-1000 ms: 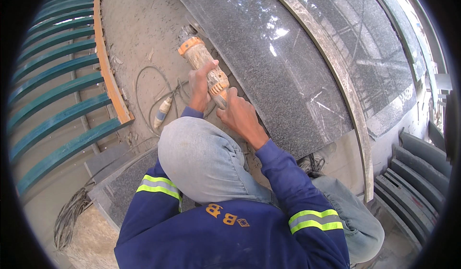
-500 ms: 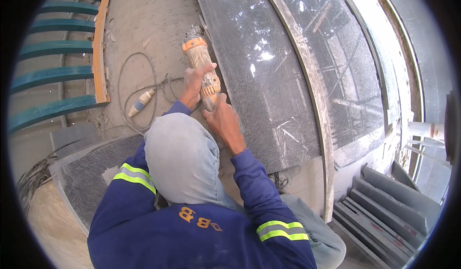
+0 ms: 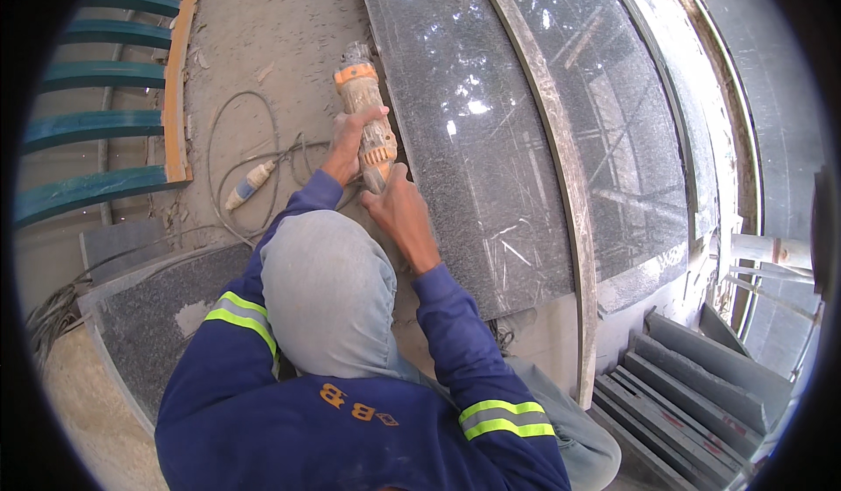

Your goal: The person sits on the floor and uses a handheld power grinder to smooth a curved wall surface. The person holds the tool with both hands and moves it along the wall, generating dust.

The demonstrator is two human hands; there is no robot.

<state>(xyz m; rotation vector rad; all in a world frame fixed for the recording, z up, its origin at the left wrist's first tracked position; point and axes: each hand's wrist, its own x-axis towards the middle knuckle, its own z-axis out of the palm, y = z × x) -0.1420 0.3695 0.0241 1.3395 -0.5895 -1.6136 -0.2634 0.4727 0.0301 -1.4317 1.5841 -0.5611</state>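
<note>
A dusty angle grinder (image 3: 359,97) with orange bands lies lengthwise along the left edge of a dark, polished stone slab (image 3: 455,167). Around its body, my left hand (image 3: 346,148) is closed, with the thumb across the top. My right hand (image 3: 400,218) grips the narrower rear end, nearer to me. The grinder's head is at the far end, close to the slab's edge; its disc is mostly hidden, and I cannot tell whether it touches the stone. Below my hands rises my bent knee (image 3: 328,294) in pale denim.
A cable (image 3: 213,154) loops on the dusty floor beside a pale plug connector (image 3: 250,184). A teal-barred rack (image 3: 105,75) with an orange rail stands left. A wooden batten (image 3: 561,154) crosses the slabs. Stone strips (image 3: 701,403) stack at lower right; another slab (image 3: 140,316) lies at lower left.
The surroundings have shifted slightly left in the view. Both hands keep the same grip on the grinder, which has barely moved.
</note>
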